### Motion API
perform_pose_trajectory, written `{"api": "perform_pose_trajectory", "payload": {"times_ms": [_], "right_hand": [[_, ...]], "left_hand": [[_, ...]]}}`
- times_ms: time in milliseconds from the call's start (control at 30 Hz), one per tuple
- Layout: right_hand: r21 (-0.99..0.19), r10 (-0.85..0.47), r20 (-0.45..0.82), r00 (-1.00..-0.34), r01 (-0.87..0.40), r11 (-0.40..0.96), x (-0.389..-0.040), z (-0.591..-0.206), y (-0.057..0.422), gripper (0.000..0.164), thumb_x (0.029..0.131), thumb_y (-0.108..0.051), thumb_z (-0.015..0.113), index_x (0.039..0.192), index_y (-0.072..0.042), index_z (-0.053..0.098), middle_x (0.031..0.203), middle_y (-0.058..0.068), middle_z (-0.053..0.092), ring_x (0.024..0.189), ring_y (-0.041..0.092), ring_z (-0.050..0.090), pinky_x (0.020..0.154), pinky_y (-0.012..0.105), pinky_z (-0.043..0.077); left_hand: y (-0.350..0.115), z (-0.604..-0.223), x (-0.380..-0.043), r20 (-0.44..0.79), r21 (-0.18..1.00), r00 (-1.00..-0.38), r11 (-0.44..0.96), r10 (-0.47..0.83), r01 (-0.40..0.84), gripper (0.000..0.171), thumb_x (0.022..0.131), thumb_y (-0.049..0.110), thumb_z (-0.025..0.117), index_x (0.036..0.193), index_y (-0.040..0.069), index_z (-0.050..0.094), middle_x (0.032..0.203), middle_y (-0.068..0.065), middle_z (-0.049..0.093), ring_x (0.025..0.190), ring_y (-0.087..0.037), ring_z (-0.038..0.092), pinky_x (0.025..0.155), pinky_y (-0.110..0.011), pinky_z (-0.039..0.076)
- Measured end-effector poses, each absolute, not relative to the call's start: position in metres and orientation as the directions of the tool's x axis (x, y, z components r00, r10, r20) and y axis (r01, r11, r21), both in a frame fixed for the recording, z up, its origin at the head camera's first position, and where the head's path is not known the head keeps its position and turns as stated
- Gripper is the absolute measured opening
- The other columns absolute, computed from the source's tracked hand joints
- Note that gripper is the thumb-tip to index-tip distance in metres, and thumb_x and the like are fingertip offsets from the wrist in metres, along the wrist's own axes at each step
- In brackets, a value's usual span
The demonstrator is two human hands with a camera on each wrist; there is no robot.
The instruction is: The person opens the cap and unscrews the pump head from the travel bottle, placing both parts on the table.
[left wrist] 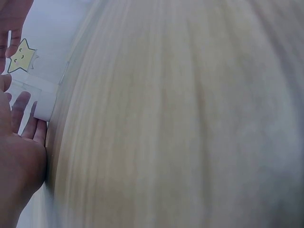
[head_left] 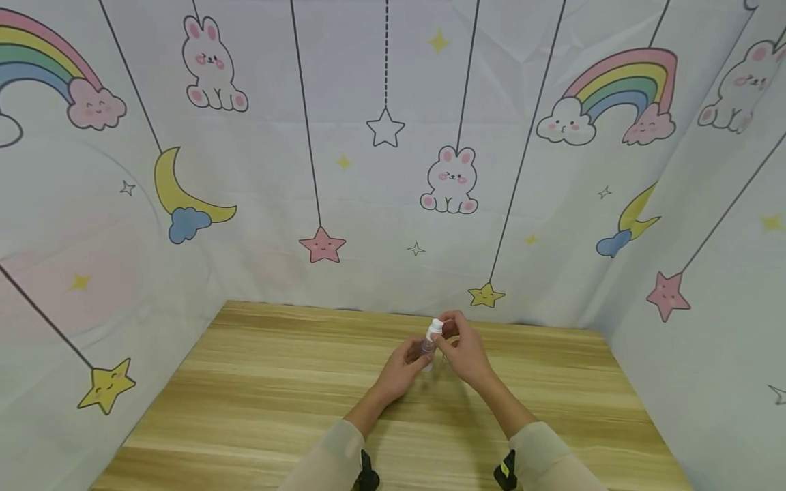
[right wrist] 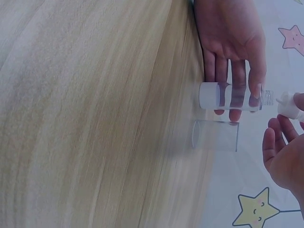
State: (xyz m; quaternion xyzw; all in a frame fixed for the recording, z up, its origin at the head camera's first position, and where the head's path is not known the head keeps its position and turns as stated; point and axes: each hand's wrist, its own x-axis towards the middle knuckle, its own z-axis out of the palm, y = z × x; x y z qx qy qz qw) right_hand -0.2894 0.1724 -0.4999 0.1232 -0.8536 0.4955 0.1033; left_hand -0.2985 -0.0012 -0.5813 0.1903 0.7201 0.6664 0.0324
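Observation:
Upright over the wooden table, a clear cylindrical bottle [right wrist: 209, 96] with a white base is held by my left hand [head_left: 398, 374]. Its fingers wrap round the bottle and the thumb lies near the shoulder. Between the thumb and fingers of my right hand [head_left: 468, 353] is a white pump head [right wrist: 287, 106]. In the right wrist view a small gap separates it from the bottle's threaded neck [right wrist: 268, 98]. Beside the bottle a clear cover [right wrist: 216, 136] stands on the table. The left wrist view shows the bottle's white base partly behind the left fingers [left wrist: 19, 114].
The wood-grain table [head_left: 276, 382] runs back to a white curtain [head_left: 368, 191] printed with stars, rabbits and rainbows. The curtain also covers both sides. Dark straps [head_left: 366, 472] show at the sleeve cuffs.

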Motion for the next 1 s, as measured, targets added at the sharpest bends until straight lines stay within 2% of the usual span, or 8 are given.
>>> {"api": "perform_pose_trajectory", "payload": {"times_ms": [267, 567, 1000], "right_hand": [[-0.818, -0.108, 0.301, -0.947, -0.315, 0.482, -0.2897, -0.5005, 0.1721, 0.032, 0.100, -0.012, 0.075, 0.128, -0.011, 0.059, 0.107, 0.005, 0.070, 0.099, 0.020, 0.065, 0.079, 0.032, 0.056], [-0.824, -0.107, 0.295, -0.949, -0.310, 0.474, -0.2898, -0.5003, 0.1720, 0.032, 0.100, -0.011, 0.075, 0.128, -0.010, 0.060, 0.107, 0.006, 0.070, 0.099, 0.020, 0.065, 0.079, 0.030, 0.056], [-0.826, -0.093, 0.303, -0.948, -0.311, 0.470, -0.2902, -0.5018, 0.1782, 0.033, 0.100, -0.015, 0.076, 0.129, -0.009, 0.061, 0.107, 0.007, 0.071, 0.099, 0.021, 0.066, 0.079, 0.029, 0.056]], "left_hand": [[-0.0013, -0.5808, -0.2986, 0.213, 0.971, -0.926, 0.038, 0.313, 0.236, 0.037, 0.110, 0.015, 0.060, 0.143, 0.000, 0.055, 0.143, -0.021, 0.062, 0.139, -0.040, 0.055, 0.118, -0.057, 0.043], [-0.0029, -0.5797, -0.2966, 0.215, 0.970, -0.922, 0.037, 0.322, 0.239, 0.038, 0.109, 0.021, 0.062, 0.144, 0.006, 0.057, 0.144, -0.016, 0.063, 0.139, -0.034, 0.056, 0.118, -0.052, 0.044], [-0.0027, -0.5817, -0.2971, 0.228, 0.969, -0.919, 0.019, 0.323, 0.247, 0.037, 0.109, 0.020, 0.062, 0.143, 0.005, 0.057, 0.141, -0.016, 0.065, 0.136, -0.035, 0.058, 0.116, -0.054, 0.045]]}}
